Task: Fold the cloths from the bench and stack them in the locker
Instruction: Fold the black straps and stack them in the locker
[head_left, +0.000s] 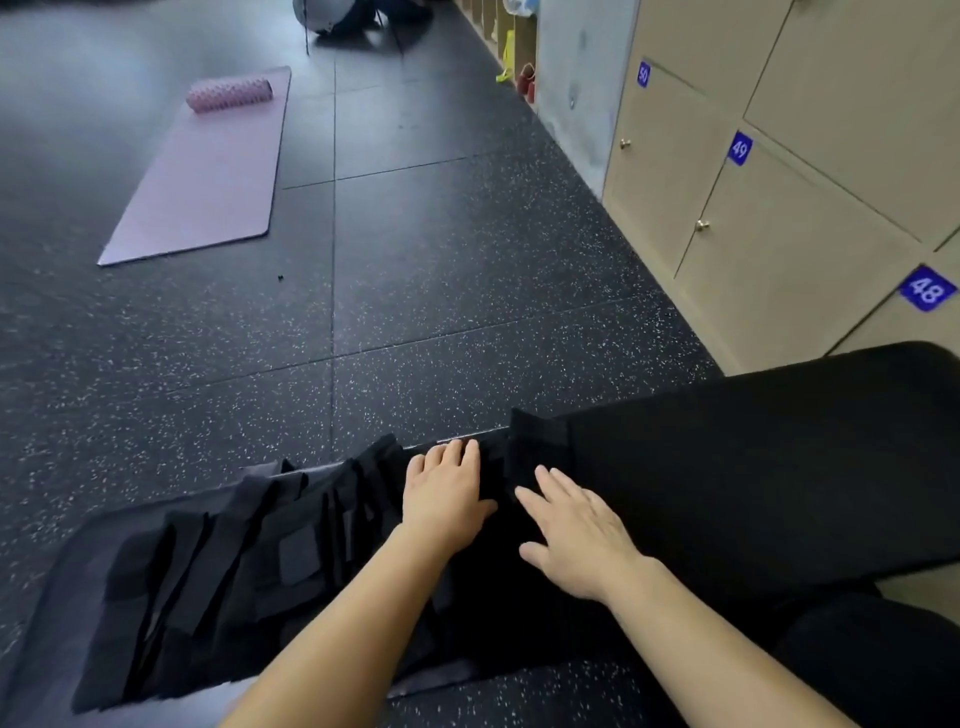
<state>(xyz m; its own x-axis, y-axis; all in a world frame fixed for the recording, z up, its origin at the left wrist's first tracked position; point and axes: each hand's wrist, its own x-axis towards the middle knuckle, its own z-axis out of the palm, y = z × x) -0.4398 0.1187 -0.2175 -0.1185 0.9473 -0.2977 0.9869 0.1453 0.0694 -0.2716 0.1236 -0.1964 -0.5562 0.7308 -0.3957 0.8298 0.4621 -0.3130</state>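
head view: left hand (447, 496) and right hand (576, 532) lie flat on black cloth (537, 441), its edges indistinct.

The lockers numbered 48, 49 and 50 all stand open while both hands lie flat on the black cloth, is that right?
Not quite. The head view shows locker 48, locker 49 and locker 50 with their doors shut, not open. The rest holds: the left hand and the right hand lie flat, fingers straight, on the black cloth.

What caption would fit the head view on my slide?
Left hand and right hand rest flat on a black cloth on the bench, beside closed numbered lockers.
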